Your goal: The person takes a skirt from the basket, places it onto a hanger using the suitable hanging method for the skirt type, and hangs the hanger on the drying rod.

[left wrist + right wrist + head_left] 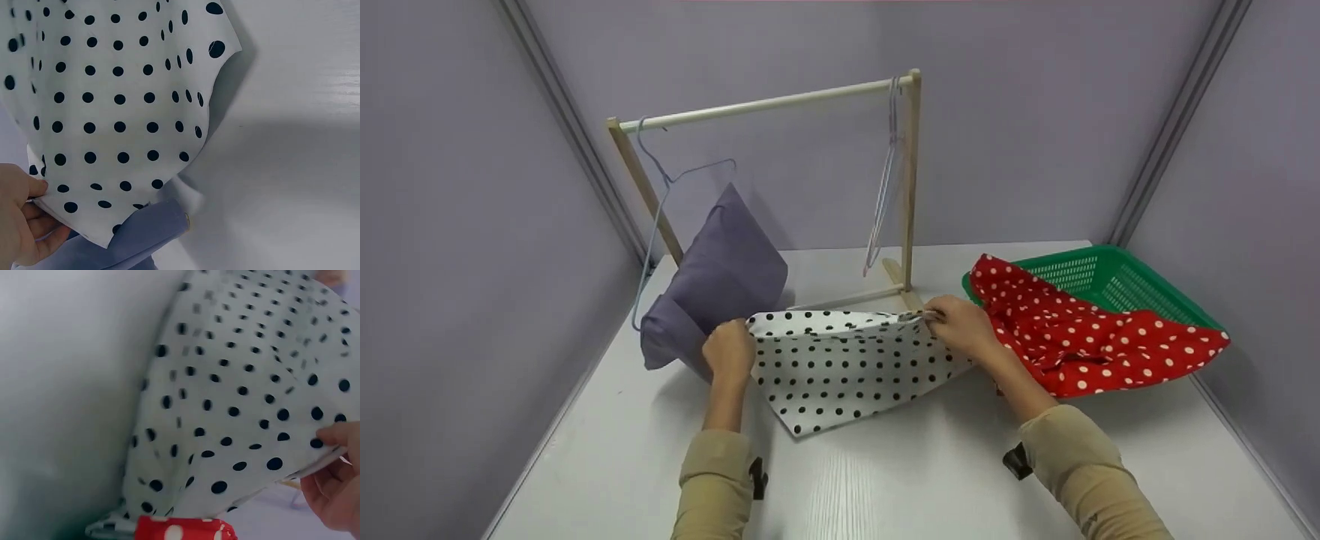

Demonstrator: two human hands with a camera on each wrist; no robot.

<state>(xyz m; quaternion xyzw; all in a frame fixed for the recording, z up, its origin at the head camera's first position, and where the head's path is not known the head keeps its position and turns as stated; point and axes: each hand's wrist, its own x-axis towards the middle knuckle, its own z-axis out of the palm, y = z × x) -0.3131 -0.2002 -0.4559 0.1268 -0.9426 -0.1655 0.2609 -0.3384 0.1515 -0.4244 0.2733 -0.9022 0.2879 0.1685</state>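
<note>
A white cloth with black polka dots [840, 375] is stretched between both hands above the table, its lower corner hanging toward the front. My left hand [730, 351] grips the cloth's left edge; in the left wrist view the thumb and fingers [50, 242] pinch it. The right hand [960, 327] holds the upper right edge, and the right wrist view shows thumb and fingers [332, 486] pinching it. Just left of the left hand, a purple cloth [727, 255] leans up near the rack. Beside the right forearm lies a red cloth with white dots [1072, 337].
A wooden rack [913, 187] with a white rail [772, 103] stands behind the hands. One blue hanger [643, 262] hangs at its left end, and more hangers [883, 195] at its right. The red cloth drapes over a green basket [1155, 285] on the white table [840, 495].
</note>
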